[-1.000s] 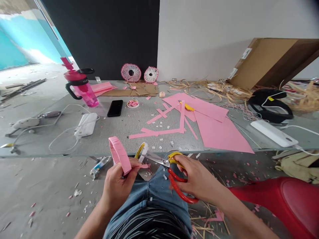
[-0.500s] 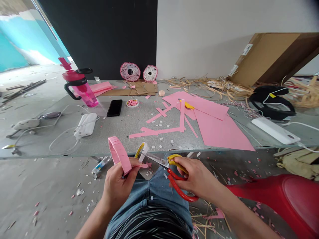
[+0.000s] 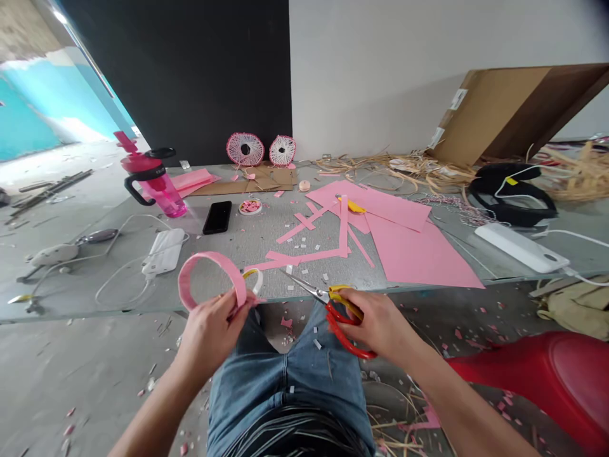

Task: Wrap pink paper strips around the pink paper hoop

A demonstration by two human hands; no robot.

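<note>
Two hands work just above our knees, and we can see both clearly. Our left hand (image 3: 209,336) is closed on a pink paper ring (image 3: 209,258), pinching its lower end near the edge of the table (image 3: 95,311), with the loop standing up and tilted to the left. Our right hand (image 3: 378,324) is clenched around the red-and-yellow scissors (image 3: 345,333), whose slim steel blades point left, nearly closed and apart from the ring. The ring should weigh next to nothing: its layered paper looks springy but easy to dent, so we would hold it lightly at the lower end rather than squeeze the open loop. The scissors should feel firmer, and are best held by their plastic finger loops. Just beyond the left hand sits a small yellow-and-white ring (image 3: 253,280), perhaps tape. On the table lie pink paper sheets (image 3: 419,254), cut pink strips (image 3: 304,257), a black phone (image 3: 217,217), a pink water bottle (image 3: 155,184) and a white power bank (image 3: 164,251). A cardboard box (image 3: 504,108) leans at the right, its white labels (image 3: 457,99) too small to read, and we can make out no brand or writing anywhere.
</note>
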